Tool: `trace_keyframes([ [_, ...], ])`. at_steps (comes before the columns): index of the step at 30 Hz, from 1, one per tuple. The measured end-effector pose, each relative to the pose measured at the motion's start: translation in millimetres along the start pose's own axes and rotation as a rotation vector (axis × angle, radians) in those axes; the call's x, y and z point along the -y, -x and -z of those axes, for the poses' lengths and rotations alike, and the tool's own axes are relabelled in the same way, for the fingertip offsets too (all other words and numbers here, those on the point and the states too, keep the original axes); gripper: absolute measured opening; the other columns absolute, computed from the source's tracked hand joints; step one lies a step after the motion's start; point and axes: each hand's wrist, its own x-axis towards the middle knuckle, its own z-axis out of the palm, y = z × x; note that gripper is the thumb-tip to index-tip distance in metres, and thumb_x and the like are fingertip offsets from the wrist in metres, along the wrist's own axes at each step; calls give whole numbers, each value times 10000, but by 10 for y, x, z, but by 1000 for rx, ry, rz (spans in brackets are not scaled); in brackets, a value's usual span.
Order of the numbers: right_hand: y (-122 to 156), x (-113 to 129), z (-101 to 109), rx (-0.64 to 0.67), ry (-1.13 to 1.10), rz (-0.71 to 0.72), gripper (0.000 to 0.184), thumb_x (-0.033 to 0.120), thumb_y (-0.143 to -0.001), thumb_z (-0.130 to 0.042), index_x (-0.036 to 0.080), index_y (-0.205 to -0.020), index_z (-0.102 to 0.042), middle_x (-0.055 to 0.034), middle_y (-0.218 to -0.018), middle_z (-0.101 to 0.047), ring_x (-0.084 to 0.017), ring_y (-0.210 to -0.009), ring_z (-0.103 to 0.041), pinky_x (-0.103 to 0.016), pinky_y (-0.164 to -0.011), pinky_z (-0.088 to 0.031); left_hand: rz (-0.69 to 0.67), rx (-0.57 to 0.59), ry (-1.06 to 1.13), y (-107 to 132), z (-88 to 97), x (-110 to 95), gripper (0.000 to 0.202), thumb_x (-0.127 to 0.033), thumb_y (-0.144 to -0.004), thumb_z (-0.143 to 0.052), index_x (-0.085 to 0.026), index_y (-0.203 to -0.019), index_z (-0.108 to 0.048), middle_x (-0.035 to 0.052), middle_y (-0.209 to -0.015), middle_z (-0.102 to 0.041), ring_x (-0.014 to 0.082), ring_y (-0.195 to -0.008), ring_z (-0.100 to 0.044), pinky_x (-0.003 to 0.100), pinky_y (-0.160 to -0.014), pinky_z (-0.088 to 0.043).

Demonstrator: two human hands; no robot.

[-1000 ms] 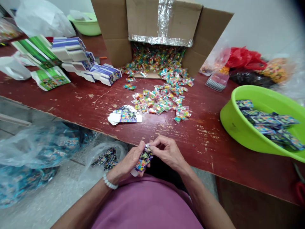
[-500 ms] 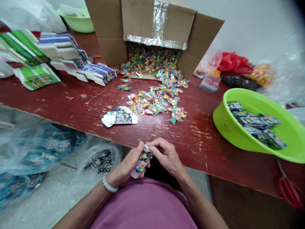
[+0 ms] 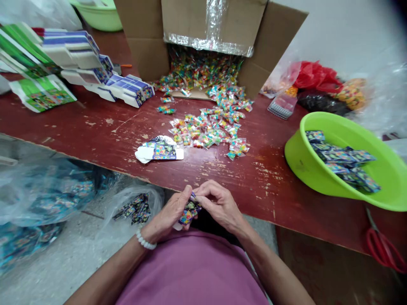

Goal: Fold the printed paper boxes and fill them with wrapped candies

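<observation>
Close to my lap, below the table's front edge, my left hand [image 3: 170, 214] is wrapped round a small dark printed candy box [image 3: 189, 213], thumb along its side. A white flap sticks out at the box's lower end. The thumb and fingers of my right hand [image 3: 221, 207] pinch the upper end of the same box, covering most of its flap. What is inside the box is hidden. On the table just beyond my hands lies a small stack of flat printed boxes [image 3: 164, 151], and past it a spread of wrapped candies [image 3: 206, 132].
A tipped cardboard carton [image 3: 187, 21] spills candies at the back. A green basin [image 3: 295, 163] with filled boxes stands right, red scissors [image 3: 380, 245] near it. Bundled flat boxes [image 3: 127, 90] lie left. Below the table, a plastic bag [image 3: 119, 197] holds dark packets.
My right fingers have closed further over the box's upper end, and its white flap there shows less. The whole view has shifted slightly.
</observation>
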Motion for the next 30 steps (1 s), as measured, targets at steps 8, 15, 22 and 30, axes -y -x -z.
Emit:
trace_keyframes([
  [8,111,-162,-243,-80,-76,0,204,223,-891,-643,265,-1084,-694,-49,-1144,-672,-188,-1093,-617,-319,-936,-494,40,-72,336,-94,-81,155,571,-722,-819,-544,-169,-951,-601,-18,-608,-578,118,-399,-536,219,-363,-423],
  [15,-244,-258,346,-268,189,8,265,325,-939,-563,249,-1174,-661,-78,-1205,-668,-206,-1093,-618,-362,-961,-481,-24,67,480,17,-59,129,525,-479,-902,-610,-251,-1351,-460,49,-903,-697,161,-712,-671,271,-654,-529],
  [22,-958,-692,1275,-468,942,-88,427,310,-875,-593,198,-1286,-621,-131,-1291,-646,-332,-1160,-527,-492,-990,-387,116,177,352,130,214,381,417,-348,-714,-829,-174,-1014,-597,80,-946,-701,157,-758,-634,282,-731,-498],
  [30,-1052,-683,1323,-600,880,-93,281,300,-905,-494,159,-937,-734,-137,-993,-723,-278,-951,-599,-419,-878,-443,98,334,-380,302,866,62,258,-274,-584,-836,-218,-828,-773,-1,-756,-699,163,-672,-580,207,-572,-424],
])
